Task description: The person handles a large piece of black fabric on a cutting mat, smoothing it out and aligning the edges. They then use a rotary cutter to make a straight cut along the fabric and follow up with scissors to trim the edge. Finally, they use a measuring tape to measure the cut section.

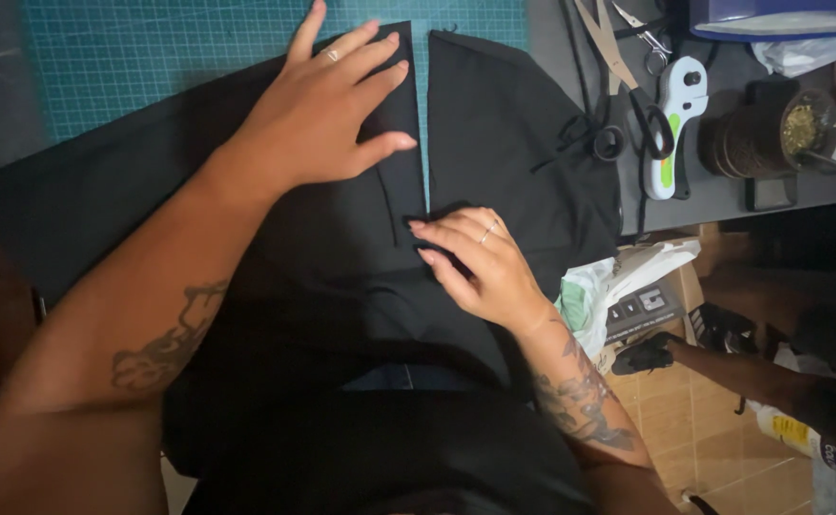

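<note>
Both hands lie flat, fingers spread: left, right, pressing black fabric.

dim, warm light, soft focus

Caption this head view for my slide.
Left hand flat on black fabric over a green cutting mat; right hand presses a seam edge, scissors nearby.
</note>
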